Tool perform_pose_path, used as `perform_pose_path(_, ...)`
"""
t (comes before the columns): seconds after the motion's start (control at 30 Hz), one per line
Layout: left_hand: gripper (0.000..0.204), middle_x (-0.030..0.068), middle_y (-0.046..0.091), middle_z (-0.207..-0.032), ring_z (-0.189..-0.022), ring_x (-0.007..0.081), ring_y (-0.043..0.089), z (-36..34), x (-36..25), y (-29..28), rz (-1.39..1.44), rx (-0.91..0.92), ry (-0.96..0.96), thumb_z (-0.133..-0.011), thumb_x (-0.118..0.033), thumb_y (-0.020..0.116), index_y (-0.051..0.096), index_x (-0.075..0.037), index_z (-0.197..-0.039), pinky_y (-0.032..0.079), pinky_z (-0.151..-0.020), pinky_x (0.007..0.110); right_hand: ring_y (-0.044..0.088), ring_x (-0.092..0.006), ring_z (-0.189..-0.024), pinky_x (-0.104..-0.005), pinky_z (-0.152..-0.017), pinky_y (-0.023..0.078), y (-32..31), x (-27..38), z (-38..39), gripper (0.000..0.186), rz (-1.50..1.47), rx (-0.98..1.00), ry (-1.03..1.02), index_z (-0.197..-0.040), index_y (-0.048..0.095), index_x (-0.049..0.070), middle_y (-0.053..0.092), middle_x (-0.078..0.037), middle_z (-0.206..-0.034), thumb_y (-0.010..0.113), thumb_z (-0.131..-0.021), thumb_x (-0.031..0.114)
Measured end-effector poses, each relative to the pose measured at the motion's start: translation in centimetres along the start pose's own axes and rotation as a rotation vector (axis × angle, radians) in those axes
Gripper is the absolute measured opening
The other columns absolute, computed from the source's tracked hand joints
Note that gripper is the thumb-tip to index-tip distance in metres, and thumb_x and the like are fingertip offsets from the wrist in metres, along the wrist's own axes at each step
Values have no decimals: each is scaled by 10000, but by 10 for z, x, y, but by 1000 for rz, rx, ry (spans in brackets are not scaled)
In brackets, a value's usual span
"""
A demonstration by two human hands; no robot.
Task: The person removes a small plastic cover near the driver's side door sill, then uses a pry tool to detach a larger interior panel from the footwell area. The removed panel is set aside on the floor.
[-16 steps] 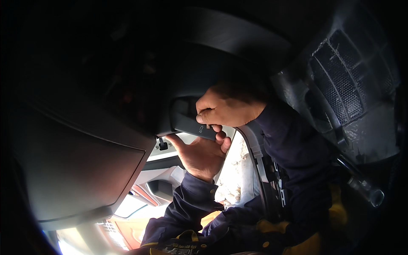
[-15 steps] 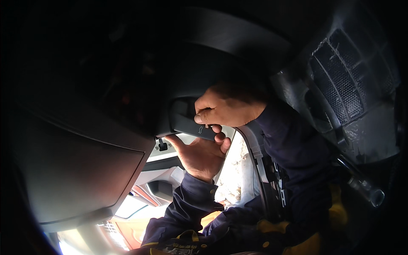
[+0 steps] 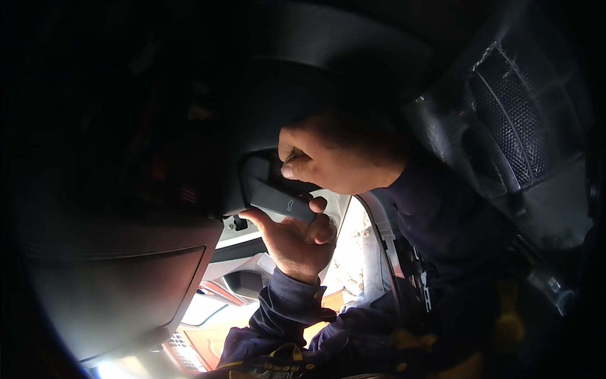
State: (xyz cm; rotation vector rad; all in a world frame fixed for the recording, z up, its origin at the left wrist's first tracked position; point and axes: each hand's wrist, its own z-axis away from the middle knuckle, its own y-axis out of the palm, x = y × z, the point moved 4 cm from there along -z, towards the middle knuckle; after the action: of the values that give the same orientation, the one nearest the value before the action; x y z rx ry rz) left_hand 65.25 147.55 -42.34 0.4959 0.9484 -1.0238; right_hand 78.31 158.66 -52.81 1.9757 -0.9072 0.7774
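Note:
A flat dark grey release lever [image 3: 281,199] with a small pale car symbol hangs tilted below a recess in the dark dash panel. My left hand [image 3: 295,245] holds it from beneath, the thumb at its left end and the fingers curled round its right end. Just above the lever, at the mouth of the recess, is my right hand [image 3: 344,155], thumb and forefinger pinched together. Whatever lies between those fingertips is too dark and small to make out. Shadow hides the inside of the recess.
To the left bulges a grey trim panel [image 3: 126,297]. A door frame edge [image 3: 388,252] with clips runs down right of my hands, beside a bright opening. Farther right is a dark mesh-textured panel [image 3: 514,126]. A dark tube [image 3: 543,278] sits below it.
The lever sits lower and farther left, with my left hand still on it. My right hand has moved slightly left and its fingertips are now clear of the lever's face. The view has shifted a little.

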Motion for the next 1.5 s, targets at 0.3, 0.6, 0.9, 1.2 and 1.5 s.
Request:
perform_pose_path(0.3, 1116, 114, 776, -939, -479, 145, 297, 1, 2, -6, 26, 70, -52, -753, -1085, 430, 744, -103, -1180, 310, -499, 275, 748, -236, -694, -370, -640, 585, -3, 2, -2, 208, -52, -117, -135, -1039, 796, 45, 780, -107, -814, 772, -997, 247)
perform_pose_path(0.6, 1104, 120, 794, -1004, -501, 138, 312, 3, -4, -20, 33, 183, -133, -743, -1083, 446, 768, -154, -1245, 288, -500, 279, 705, -221, -591, -365, -561, 550, 1, -1, 1, 241, 13, -184, -112, -975, 781, 42, 723, -92, -701, 792, -994, 282)
perform_pose_path(0.9, 1091, 133, 795, -1006, -504, 129, 281, 2, -6, -20, 59, 245, -156, -752, -1072, 474, 752, -135, -1238, 268, -488, 268, 701, -253, -565, -387, -547, 548, 4, 2, -1, 299, 25, -219, -149, -887, 772, 43, 694, -106, -652, 793, -994, 321)
perform_pose_path(1.2, 1122, 154, 774, -1020, -504, 109, 261, -1, -5, -16, 93, 320, -167, -765, -1054, 501, 686, -74, -1279, 234, -466, 254, 724, -295, -590, -417, -574, 566, 12, 2, -3, 315, -27, -206, -131, -829, 750, 36, 691, -118, -643, 779, -990, 306)
perform_pose_path(1.5, 1011, 201, 790, -1082, -488, 101, 264, -4, -3, -15, 97, 393, -151, -855, -954, 576, 610, -69, -1343, 253, -432, 211, 757, -298, -643, -417, -614, 603, 15, 2, -4, 291, -8, -155, -153, -863, 765, 25, 726, -125, -695, 752, -1000, 281)
